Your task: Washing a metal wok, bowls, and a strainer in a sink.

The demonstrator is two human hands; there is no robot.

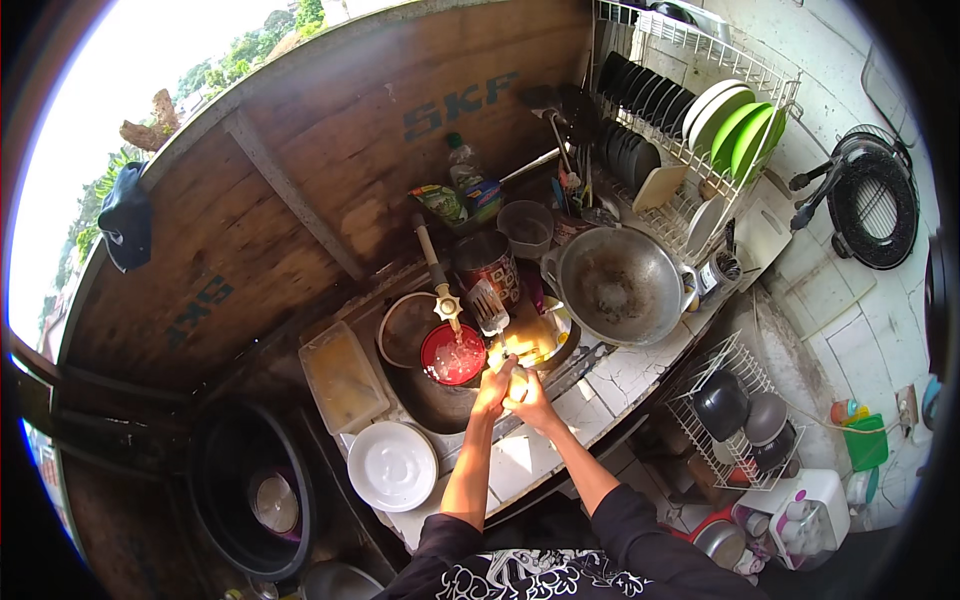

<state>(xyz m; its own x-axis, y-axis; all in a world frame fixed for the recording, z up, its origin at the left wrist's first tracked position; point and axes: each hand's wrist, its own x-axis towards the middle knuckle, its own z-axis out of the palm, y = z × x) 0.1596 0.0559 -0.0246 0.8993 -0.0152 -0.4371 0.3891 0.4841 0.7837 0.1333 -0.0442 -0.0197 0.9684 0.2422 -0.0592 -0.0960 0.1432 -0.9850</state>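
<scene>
Over the sink's near edge, my left hand (491,391) and my right hand (534,405) are close together in bright sunlight. A metal slotted turner (489,306) points away from me, its handle running down into my left hand. Against my right fingers is a pale yellowish item (517,384), possibly a sponge; glare blurs its outline. Left of the turner, water runs from a tap (448,306) into a red bowl (452,355) in the sink (420,409). A brown-rimmed bowl (401,334) sits beside the red one.
A large wok (621,285) stands on the tiled counter (585,409) at right. White plates (391,466) and a plastic container (343,379) are left. Behind the sink are a patterned tin (491,266) and a clear tub (525,227). A dish rack (697,142) stands back right.
</scene>
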